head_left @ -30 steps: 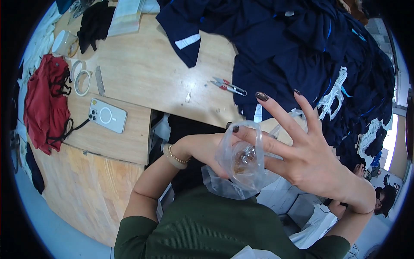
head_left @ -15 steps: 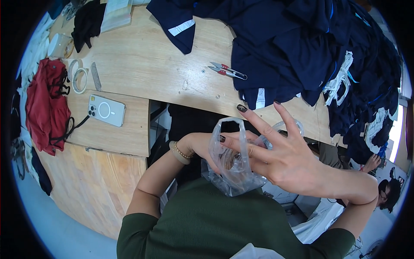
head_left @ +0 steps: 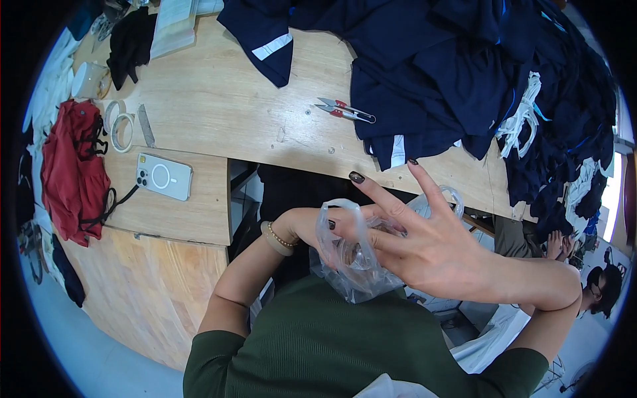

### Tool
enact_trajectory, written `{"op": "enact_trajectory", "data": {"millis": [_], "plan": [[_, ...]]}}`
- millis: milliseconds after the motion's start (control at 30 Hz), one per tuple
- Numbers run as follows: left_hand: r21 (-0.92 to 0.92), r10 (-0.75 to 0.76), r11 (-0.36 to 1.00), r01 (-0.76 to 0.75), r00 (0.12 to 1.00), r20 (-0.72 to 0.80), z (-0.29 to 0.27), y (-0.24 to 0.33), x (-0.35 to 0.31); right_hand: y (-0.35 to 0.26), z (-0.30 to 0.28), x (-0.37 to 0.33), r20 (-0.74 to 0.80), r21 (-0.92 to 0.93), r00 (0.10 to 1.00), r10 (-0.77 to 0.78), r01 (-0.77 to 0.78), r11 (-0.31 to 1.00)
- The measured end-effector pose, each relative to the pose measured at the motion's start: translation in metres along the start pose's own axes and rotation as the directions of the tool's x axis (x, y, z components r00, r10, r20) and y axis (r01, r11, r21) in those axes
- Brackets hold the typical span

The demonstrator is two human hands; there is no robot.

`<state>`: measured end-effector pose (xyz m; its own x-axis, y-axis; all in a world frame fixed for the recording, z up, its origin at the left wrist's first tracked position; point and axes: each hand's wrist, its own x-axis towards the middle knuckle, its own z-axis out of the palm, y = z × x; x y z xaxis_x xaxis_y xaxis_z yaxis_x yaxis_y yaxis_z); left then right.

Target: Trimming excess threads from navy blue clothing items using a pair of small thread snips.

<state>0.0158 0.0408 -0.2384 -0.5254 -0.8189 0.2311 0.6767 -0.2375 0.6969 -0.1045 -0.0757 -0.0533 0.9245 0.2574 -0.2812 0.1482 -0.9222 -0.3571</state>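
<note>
A clear plastic bag (head_left: 355,255) is held up close to the person's chest, just in front of the dark green top (head_left: 332,345), below the near edge of the wooden table (head_left: 219,113). The bag is crumpled and see-through; whether anything lies inside it cannot be told. The left hand (head_left: 318,229) grips the bag from the left side, fingers curled around its bunched film, a beaded bracelet (head_left: 277,237) on the wrist. The right hand (head_left: 431,249) lies against the bag's right side with its fingers spread wide, the index and middle fingers pointing up and away towards the table, the palm touching the plastic rather than closing on it.

On the table beyond, a pair of small thread snips (head_left: 345,111) with red grips lies just beside a large heap of dark navy garments (head_left: 464,73) that covers the far right part of the tabletop. To the left, on a lower wooden shelf, a white phone (head_left: 164,176) lies face down, with a cable running towards a red cloth (head_left: 73,169). Two rolls of tape (head_left: 119,126) rest near it, and a black cloth (head_left: 133,43) lies at the far left corner.

At the right edge another person (head_left: 584,278) sits low, well apart.
</note>
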Motion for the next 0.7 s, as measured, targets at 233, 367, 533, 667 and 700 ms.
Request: {"op": "enact_trajectory", "data": {"millis": [233,367,533,667,700], "plan": [[-0.107,-0.078,0.991,0.076,0.997,-0.013,-0.003,-0.021,-0.008,-0.001,0.001,0.001,-0.015,-0.001,1.0,-0.013,0.013,1.0],[-0.125,-0.062,0.99,0.057,0.997,-0.036,0.001,-0.014,-0.004,-0.001,0.001,0.002,0.007,-0.021,1.0,-0.029,0.029,0.999],[0.084,-0.07,0.994,0.07,0.998,-0.001,-0.008,-0.024,-0.009,-0.001,-0.001,0.004,0.032,-0.057,0.998,-0.045,0.047,0.997],[0.048,-0.064,0.997,0.064,0.998,-0.012,-0.002,-0.01,-0.005,-0.001,-0.001,0.005,0.023,0.009,0.999,-0.038,0.038,0.999],[0.049,-0.064,0.997,0.064,0.998,-0.014,0.0,-0.008,-0.006,-0.001,-0.002,0.004,0.018,0.012,0.999,-0.05,0.05,0.999]]}}
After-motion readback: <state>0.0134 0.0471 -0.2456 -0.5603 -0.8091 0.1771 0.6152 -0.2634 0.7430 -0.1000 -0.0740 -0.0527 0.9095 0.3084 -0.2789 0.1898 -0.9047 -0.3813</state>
